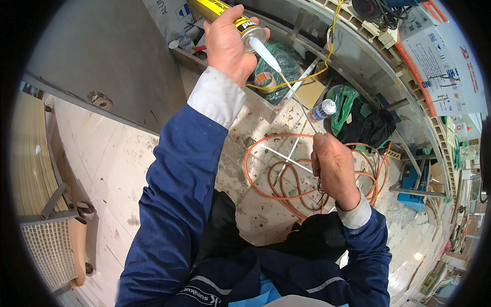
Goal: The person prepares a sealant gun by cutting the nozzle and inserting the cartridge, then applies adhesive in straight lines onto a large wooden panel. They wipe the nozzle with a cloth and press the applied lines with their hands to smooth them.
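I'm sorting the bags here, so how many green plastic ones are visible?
2: one bag in the open box, near the white nozzle; another bag beside the black bundle. More may be hidden.

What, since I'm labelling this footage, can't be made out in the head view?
Cartridge in the left hand: far end cut off by the head view's upper edge.
Thin strand: lower end hidden by the right hand, head view.
Green bag beside the black fabric: contents hidden by its folds, head view.
Clutter at the far right: too small to identify, head view.
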`<state>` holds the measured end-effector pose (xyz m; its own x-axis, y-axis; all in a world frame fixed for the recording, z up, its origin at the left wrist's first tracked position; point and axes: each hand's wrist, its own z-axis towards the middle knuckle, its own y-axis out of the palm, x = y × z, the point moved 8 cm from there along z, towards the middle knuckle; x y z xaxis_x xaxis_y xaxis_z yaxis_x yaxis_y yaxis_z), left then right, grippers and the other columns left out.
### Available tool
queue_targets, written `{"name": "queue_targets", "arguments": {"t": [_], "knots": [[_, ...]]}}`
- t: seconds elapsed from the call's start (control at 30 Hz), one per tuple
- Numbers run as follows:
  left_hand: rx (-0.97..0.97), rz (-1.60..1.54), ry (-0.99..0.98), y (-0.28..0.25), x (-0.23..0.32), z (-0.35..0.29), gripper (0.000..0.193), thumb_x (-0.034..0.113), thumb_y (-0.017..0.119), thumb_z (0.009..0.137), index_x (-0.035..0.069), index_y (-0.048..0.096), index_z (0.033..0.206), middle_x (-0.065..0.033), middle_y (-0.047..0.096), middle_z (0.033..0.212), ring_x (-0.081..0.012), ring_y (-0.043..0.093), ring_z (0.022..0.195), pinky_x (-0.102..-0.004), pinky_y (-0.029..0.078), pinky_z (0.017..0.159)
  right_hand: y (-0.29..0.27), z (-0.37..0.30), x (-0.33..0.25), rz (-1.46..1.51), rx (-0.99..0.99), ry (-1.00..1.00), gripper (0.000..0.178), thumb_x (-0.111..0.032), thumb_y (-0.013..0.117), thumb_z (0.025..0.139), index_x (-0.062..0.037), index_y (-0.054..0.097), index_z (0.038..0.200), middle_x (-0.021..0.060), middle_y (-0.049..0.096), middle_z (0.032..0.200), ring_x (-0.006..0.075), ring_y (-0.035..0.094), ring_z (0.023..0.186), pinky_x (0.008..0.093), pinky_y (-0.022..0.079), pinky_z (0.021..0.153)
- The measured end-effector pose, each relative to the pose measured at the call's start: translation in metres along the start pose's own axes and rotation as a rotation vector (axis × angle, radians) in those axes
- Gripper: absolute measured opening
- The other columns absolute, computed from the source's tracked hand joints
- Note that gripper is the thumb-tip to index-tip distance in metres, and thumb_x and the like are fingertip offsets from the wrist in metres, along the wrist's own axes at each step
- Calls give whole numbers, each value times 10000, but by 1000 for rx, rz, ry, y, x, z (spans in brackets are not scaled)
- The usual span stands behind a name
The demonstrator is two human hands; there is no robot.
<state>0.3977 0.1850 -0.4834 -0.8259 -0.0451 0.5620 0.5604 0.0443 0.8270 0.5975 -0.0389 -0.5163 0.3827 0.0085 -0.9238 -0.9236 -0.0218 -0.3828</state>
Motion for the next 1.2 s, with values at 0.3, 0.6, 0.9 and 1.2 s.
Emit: {"name": "queue_targets", "arguments": {"t": [0.3, 0.6, 0.9, 1.2], "knots": [[-20, 105, 157, 12, 13, -14, 472, 82, 690, 898, 77, 396, 1267, -153, 537, 1052, -280, 637, 861, -516, 599, 695, -5, 1, 9, -86, 59, 22, 490, -406, 476, 1093, -51, 485, 755, 12, 437, 614, 106, 400, 577, 307, 371, 526], [-73, 209, 503, 48, 41, -48, 704, 5, 630, 910, 104, 310, 1529, -75, 570, 965, -156, 584, 722, -288, 523, 625, -5, -2, 8, -110, 63, 92, 516, -409, 487, 1087, -18, 503, 750, 56, 478, 603, 147, 432, 587, 346, 405, 558], [-24, 277, 592, 44, 42, -48, 792, 14, 656, 908, 42, 233, 1578, -112, 571, 1094, -173, 593, 848, -301, 526, 723, 1, 1, 15, -32, 32, 123, 541, -494, 480, 1071, -61, 519, 749, 11, 508, 585, 94, 469, 483, 266, 388, 457], [-63, 357, 659, 47, 40, -48, 824, 20, 661, 903, 23, 199, 1585, -132, 552, 1164, -177, 590, 889, -293, 523, 757, 15, 0, 23, 205, -89, 311, 535, -480, 464, 1079, -59, 520, 753, 26, 507, 559, 105, 466, 467, 270, 387, 448]]}}
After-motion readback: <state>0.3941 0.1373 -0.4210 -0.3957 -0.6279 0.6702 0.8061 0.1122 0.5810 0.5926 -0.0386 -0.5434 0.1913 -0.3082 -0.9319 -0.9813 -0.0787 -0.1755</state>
